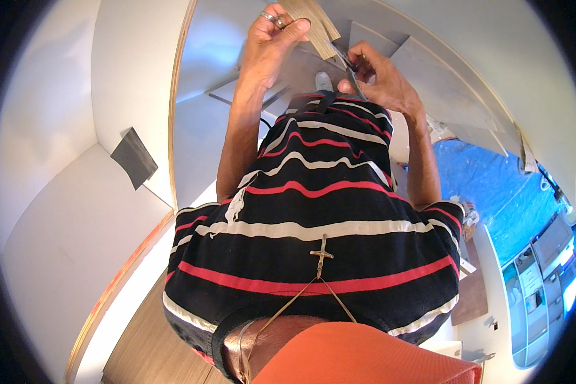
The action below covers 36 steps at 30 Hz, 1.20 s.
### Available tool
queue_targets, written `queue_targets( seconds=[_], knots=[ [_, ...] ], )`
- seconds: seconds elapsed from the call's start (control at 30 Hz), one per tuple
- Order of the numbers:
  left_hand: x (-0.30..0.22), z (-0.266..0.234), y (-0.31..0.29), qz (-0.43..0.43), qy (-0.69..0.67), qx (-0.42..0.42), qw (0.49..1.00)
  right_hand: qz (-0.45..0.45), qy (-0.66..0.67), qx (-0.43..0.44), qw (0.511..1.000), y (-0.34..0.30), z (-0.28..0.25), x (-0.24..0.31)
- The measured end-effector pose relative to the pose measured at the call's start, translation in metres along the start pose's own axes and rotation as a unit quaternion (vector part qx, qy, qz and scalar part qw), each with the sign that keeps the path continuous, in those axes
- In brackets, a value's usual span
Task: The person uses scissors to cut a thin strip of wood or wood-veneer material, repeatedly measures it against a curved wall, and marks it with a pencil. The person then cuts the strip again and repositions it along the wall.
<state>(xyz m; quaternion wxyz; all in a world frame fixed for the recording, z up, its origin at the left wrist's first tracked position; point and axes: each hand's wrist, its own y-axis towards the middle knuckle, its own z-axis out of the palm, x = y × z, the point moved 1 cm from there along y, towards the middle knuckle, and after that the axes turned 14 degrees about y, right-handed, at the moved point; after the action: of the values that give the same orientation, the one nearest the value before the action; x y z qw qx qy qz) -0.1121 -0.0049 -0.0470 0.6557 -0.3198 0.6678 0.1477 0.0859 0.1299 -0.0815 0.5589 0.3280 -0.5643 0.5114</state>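
Observation:
My left hand (272,48), with a ring on a finger, pinches a wood-patterned strip (318,29) between thumb and fingers at the top of the view. The strip's upper end runs out of the picture. My right hand (388,80) is closed around a pair of scissors (352,75), with fingers and thumb at the handles. The scissors' blades point up toward the lower end of the strip and appear to meet its edge there. Whether they cut into it is too small to tell.
A dark grey patch (134,158) is on the pale wall panels at left, beside a wood-edged panel (173,109). A blue sheet (473,176) spreads at right, near a compartmented unit (531,288). My light shoe (324,81) shows below the hands.

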Motion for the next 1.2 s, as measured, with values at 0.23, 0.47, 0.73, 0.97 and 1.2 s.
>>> queue_targets(
  seconds=[0.23, 0.47, 0.73, 0.97, 1.2],
  knots=[
    [-0.009, 0.006, -0.003, 0.004, 0.015, 0.004, 1.0, -0.041, -0.049, -0.025, 0.998, -0.002, -0.002, 0.006],
    [-0.008, 0.008, -0.001, 0.028, -0.006, 0.001, 1.0, -0.072, -0.06, -0.053, 0.994, -0.004, 0.0, 0.011],
    [-0.002, 0.005, 0.003, 0.053, -0.03, -0.016, 0.998, -0.044, -0.061, -0.048, 0.996, -0.001, -0.002, 0.017],
    [-0.005, 0.003, 0.005, 0.0, -0.096, 0.008, 0.995, -0.048, 0.004, -0.007, 0.999, 0.008, -0.003, 0.002],
    [-0.015, 0.019, 0.0, -0.028, -0.186, 0.009, 0.982, 0.009, 0.25, 0.144, 0.957, 0.013, -0.007, -0.008]
  ],
)
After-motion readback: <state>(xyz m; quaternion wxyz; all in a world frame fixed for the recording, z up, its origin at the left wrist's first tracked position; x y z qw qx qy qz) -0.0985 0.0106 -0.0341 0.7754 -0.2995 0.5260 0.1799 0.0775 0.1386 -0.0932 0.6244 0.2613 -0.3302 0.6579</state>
